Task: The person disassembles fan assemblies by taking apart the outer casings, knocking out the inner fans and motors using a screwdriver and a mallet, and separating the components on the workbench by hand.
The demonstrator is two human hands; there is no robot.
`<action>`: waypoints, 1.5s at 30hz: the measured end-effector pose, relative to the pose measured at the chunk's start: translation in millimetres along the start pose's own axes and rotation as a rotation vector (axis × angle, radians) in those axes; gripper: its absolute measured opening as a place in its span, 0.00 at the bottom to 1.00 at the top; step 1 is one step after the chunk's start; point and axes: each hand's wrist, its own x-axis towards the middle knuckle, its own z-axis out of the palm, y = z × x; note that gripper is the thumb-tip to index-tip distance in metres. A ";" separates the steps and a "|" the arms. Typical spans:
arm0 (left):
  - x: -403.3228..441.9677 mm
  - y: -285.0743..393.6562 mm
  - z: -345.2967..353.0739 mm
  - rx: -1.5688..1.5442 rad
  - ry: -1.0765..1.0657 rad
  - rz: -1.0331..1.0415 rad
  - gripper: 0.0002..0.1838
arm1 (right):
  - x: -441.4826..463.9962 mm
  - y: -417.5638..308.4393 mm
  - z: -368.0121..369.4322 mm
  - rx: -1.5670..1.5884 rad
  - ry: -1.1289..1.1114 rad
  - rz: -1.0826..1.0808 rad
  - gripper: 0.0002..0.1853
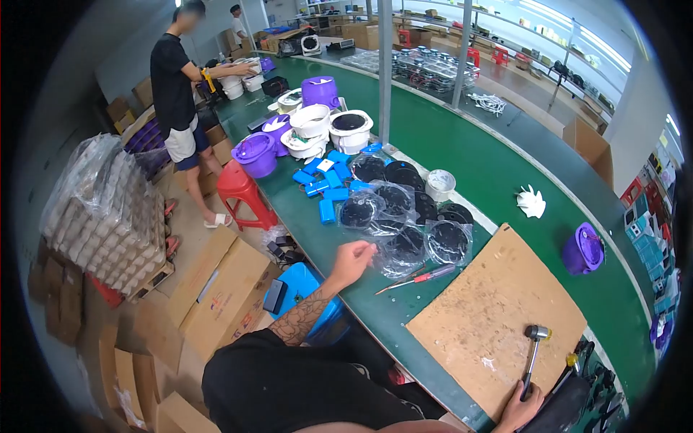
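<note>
My left hand (pixel 351 263) is above the near edge of the green workbench, thumb and fingers pinched together. Its fingertips are beside clear plastic bags holding black discs (pixel 402 244); whatever they may hold is too small to make out. At the lower right, my right hand (pixel 521 408) is closed round the dark handle of a hammer (pixel 533 352). The hammer's head, with a yellowish face, lies on a worn cardboard sheet (pixel 491 303). A screwdriver (pixel 433 273) with a reddish clear handle lies between the bagged discs and the cardboard.
Blue packs (pixel 326 211), purple housings (pixel 254 154) and white housings (pixel 350 131) crowd the bench farther left. A white fan blade (pixel 531 202) and a purple housing (pixel 583 249) sit on the green belt. A co-worker (pixel 177 86) stands beyond the red stool (pixel 244 193). Cartons (pixel 220 289) stand left.
</note>
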 end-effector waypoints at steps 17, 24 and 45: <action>0.6 -0.6 3.0 0.054 0.026 0.038 0.12 | -8.8 31.3 30.4 0.181 0.008 0.118 0.19; -0.8 2.7 2.2 0.072 -0.022 0.023 0.12 | -7.2 33.7 26.6 0.141 -0.090 0.133 0.19; 0.6 -5.7 3.6 0.047 -0.012 0.079 0.12 | -4.2 21.5 21.6 -0.013 0.057 -0.040 0.14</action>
